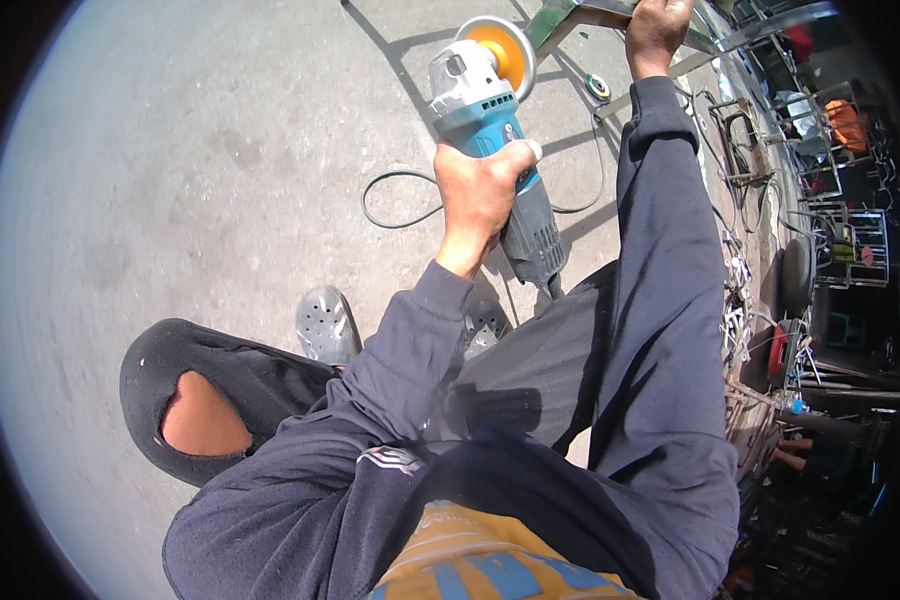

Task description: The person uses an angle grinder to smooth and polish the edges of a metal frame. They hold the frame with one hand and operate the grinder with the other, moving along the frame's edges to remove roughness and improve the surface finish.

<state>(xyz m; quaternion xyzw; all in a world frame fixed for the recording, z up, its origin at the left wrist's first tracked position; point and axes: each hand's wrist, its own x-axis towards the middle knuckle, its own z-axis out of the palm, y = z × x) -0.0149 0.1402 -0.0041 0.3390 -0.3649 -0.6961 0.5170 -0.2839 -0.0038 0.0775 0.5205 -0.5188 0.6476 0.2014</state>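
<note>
Your left hand (477, 195) grips the grinder (490, 132) round its body, best for likely weight. Your right hand (658, 36), one o'clock: grip unclear.

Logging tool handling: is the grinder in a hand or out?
In: the left hand wraps around the middle of the grinder.

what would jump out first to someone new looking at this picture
Probably the teal, white and dark grey angle grinder at top centre, gripped in the left hand, with its round white disc and bright yellow-orange centre. Next, the right hand on a greenish metal frame at the top edge. Lower left, bare skin shows through a big hole in the black trouser knee.
</note>
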